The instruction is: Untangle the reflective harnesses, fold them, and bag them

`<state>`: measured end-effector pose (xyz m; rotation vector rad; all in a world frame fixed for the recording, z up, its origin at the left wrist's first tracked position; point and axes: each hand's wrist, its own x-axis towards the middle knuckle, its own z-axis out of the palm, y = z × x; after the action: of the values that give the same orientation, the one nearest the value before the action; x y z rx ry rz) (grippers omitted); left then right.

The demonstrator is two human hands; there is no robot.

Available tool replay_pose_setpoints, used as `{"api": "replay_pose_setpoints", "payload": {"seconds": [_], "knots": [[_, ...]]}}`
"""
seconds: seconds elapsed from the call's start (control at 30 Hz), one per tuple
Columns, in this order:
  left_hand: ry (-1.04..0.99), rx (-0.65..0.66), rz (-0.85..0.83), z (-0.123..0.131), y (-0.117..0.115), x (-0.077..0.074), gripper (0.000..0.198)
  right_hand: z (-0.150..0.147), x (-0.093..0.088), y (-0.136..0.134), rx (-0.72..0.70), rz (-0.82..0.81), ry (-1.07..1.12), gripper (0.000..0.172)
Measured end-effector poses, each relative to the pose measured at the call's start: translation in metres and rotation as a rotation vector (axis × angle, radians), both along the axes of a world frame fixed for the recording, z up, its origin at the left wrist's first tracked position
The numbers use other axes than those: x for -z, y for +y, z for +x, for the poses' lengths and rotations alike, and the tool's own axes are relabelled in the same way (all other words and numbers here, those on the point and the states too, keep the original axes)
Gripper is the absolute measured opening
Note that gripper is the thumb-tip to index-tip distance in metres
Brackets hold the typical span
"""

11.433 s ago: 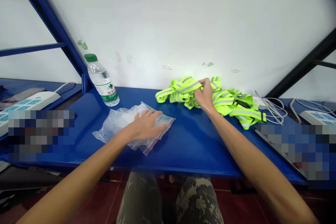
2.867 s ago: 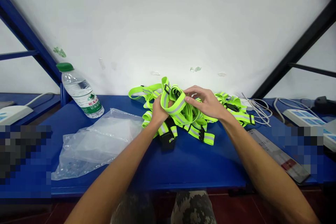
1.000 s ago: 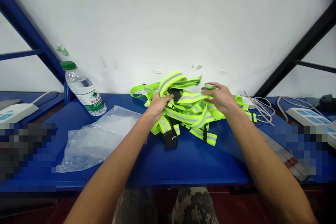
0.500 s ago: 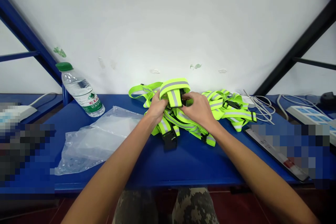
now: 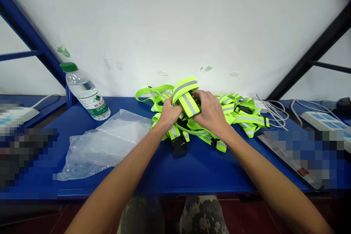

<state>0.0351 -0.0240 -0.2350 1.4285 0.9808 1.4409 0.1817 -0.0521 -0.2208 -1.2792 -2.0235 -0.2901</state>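
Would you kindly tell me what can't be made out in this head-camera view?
Head view: what the left hand and right hand grip is hidden by the fingers and reflective straps.
Head view: objects under the pixelated patches are blurred.
Head view: water bottle label wording is too small.

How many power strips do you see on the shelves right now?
2 power strips: one far left, one far right; blurred patches may hide others.

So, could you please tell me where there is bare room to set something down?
Bare blue bench lies in front of the reflective straps, between the plastic bag and the flat strip. It is crowded around the left hand and right hand.
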Motion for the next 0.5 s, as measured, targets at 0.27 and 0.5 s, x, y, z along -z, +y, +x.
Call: {"api": "replay_pose_setpoints", "payload": {"seconds": [0.27,0.5], "knots": [[0.079,-0.102,0.028,0.005,-0.001,0.002,0.01,0.0,0.003,0.001,0.065,0.062,-0.211,0.049],[-0.231,-0.335,-0.102,-0.011,0.015,-0.007,0.013,0.024,-0.007,0.004,0.021,0.077,-0.089,0.033]]}}
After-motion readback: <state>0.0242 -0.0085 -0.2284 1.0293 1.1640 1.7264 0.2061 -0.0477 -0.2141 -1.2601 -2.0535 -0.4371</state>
